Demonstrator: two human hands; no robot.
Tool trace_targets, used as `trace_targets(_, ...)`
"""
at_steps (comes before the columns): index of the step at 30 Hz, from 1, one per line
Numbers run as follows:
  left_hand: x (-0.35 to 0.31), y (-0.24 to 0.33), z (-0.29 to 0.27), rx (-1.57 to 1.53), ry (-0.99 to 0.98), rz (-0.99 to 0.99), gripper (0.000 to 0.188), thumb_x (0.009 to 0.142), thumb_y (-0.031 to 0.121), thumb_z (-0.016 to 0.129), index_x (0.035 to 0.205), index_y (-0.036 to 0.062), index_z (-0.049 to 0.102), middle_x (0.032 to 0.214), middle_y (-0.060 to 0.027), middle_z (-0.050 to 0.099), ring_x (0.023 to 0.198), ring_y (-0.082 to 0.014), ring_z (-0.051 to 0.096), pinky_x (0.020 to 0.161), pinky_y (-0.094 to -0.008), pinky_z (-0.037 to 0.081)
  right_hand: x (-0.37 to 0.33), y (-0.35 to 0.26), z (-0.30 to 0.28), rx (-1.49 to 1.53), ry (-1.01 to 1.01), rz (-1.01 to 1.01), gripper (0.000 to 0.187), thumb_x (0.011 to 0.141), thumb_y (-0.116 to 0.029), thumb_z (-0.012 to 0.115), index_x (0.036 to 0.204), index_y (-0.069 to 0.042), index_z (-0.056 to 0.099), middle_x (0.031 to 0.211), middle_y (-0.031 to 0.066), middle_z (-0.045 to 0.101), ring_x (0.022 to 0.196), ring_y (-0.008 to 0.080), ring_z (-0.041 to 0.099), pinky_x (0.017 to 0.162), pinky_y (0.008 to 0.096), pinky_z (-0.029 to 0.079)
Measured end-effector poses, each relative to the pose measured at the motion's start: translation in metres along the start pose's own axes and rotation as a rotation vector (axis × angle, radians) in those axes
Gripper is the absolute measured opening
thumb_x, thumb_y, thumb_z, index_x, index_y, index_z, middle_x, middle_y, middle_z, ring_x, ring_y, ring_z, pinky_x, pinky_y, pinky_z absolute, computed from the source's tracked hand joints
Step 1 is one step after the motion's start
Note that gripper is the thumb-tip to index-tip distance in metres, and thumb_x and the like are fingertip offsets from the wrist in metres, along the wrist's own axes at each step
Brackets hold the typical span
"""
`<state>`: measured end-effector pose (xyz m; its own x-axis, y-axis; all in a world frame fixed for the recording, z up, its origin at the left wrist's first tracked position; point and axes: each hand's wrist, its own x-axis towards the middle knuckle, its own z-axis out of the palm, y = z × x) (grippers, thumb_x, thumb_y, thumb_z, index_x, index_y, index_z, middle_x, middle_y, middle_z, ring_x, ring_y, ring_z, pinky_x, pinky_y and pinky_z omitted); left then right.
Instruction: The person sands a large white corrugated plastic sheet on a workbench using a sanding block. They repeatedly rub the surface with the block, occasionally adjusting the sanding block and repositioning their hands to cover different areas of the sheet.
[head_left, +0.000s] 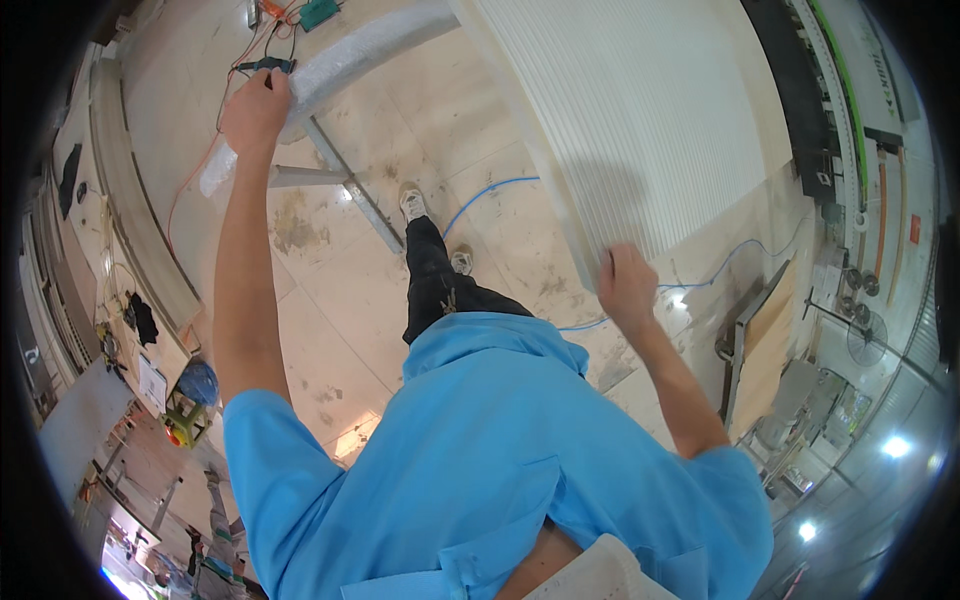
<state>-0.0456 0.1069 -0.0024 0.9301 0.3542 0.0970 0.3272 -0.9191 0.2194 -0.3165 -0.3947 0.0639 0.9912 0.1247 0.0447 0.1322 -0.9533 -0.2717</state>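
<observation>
Ribbed panel (pixel 640 110) lies left of dark lettering (pixel 882 78).

Left fingers (pixel 274 82): dark piece (pixel 268 65) at the tips, thin cables beyond it, so forward passage cluttered. Immediately right, bubble-wrapped roll (pixel 375 48) bars a low sideways path; nearer the body, metal stand (pixel 375 215) crosses the floor (pixel 325 265). Right fingers (pixel 612 262): ribbed white panel (pixel 640 120) blocks downward travel ahead; height clearance above it not readable. To their right, floor open past blue hose (pixel 740 252) up to leaning board (pixel 765 350). Between both sets: open gap, stand intruding.
</observation>
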Motion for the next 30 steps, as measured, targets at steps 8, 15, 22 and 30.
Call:
trace_targets(8, 0.0, -0.006, -0.002, 0.008, 0.046, 0.034, 0.047, 0.096, 0.05, 0.045, 0.117, 0.0211, 0.075, 0.106, -0.0143, 0.076, 0.1, -0.039, 0.071, 0.089, -0.0473, 0.055, 0.231, -0.05, 0.049, -0.017, 0.183, -0.115, 0.01, 0.092, -0.016, 0.055, 0.094, -0.006, 0.058, 0.09, 0.0175, 0.064, 0.079, 0.0405, 0.066, 0.067, 0.0525, 0.052)
trace_targets(15, 0.004, -0.003, -0.004, 0.019, -0.04, -0.017, 0.048, 0.096, 0.05, 0.045, 0.118, 0.0208, 0.075, 0.114, -0.0147, 0.074, 0.106, -0.0382, 0.069, 0.09, -0.0473, 0.054, -0.018, 0.001, -0.01, 0.137, 0.034, 0.042, 0.009, 0.092, -0.012, 0.064, 0.096, -0.006, 0.059, 0.087, 0.0152, 0.062, 0.075, 0.0375, 0.064, 0.061, 0.0473, 0.05)
trace_targets(22, -0.004, -0.004, 0.001, 0.002, 0.076, 0.023, 0.041, 0.094, 0.047, 0.047, 0.106, 0.02, 0.076, 0.095, -0.0176, 0.075, 0.089, -0.0413, 0.071, 0.08, -0.051, 0.055, 0.004, -0.02, -0.01, 0.134, 0.081, 0.05, 0.005, 0.093, -0.008, 0.065, 0.093, -0.003, 0.062, 0.079, 0.0163, 0.063, 0.066, 0.0346, 0.065, 0.059, 0.0415, 0.05)
trace_targets(30, -0.015, 0.007, -0.005, -0.135, 0.093, 0.0, 0.03, 0.092, 0.038, 0.056, 0.09, 0.0141, 0.074, 0.083, -0.0154, 0.073, 0.077, -0.0384, 0.071, 0.07, -0.0495, 0.055, 0.187, -0.053, 0.043, 0.011, 0.167, -0.113, 0.008, 0.095, -0.011, 0.057, 0.09, -0.005, 0.057, 0.08, 0.0187, 0.062, 0.071, 0.0402, 0.063, 0.06, 0.0517, 0.047)
